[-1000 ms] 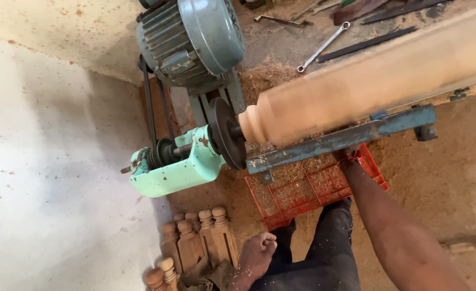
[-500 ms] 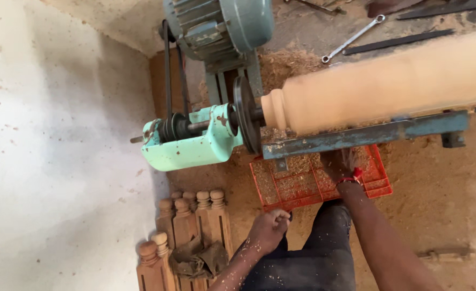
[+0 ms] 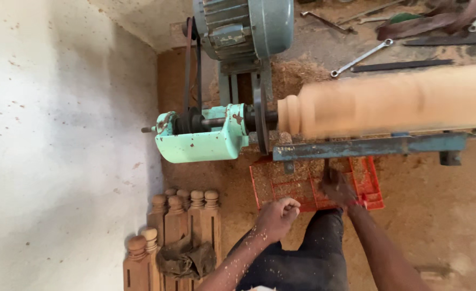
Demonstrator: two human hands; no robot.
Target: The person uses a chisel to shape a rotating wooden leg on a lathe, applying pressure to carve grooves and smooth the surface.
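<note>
The left hand [image 3: 277, 216], curled into an empty fist, hovers over the lap, well below the spinning wooden spindle [image 3: 389, 99], whose long axis runs left to right above the blue tool rest [image 3: 367, 146]. The right hand [image 3: 337, 186] is nearer, just under that rest over the red crate [image 3: 265, 186]; whether it grips anything I cannot tell.

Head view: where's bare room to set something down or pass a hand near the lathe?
Free: sawdust floor right of the red crate, below the blue rail; pale floor left of the green headstock. Crowded: turned posts with a rag at lower left; tools behind the spinning workpiece. Right hand fills the rail-crate gap; left hand, fisted, is beside the crate.
</note>
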